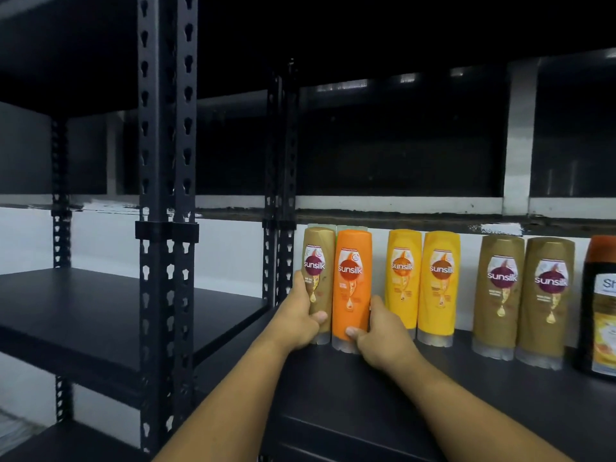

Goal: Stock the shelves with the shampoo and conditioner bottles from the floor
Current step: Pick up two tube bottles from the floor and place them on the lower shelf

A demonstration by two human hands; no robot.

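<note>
left hand point(296, 323) has its grip wrapped round the gold bottle point(318, 261), right hand point(380, 335) grip clamped low on the orange bottle point(353, 278). gold one touches the orange bottle's left side, both standing on the black shelf point(333, 395). further right of the orange bottle: yellow pair point(421, 281), then gold pair point(523, 291)

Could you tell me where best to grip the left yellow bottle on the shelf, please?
Grip the left yellow bottle round its middle, coming from the front: it stands upright on its clear cap, and the second yellow bottle stands close beside it, so the front is open.
</note>
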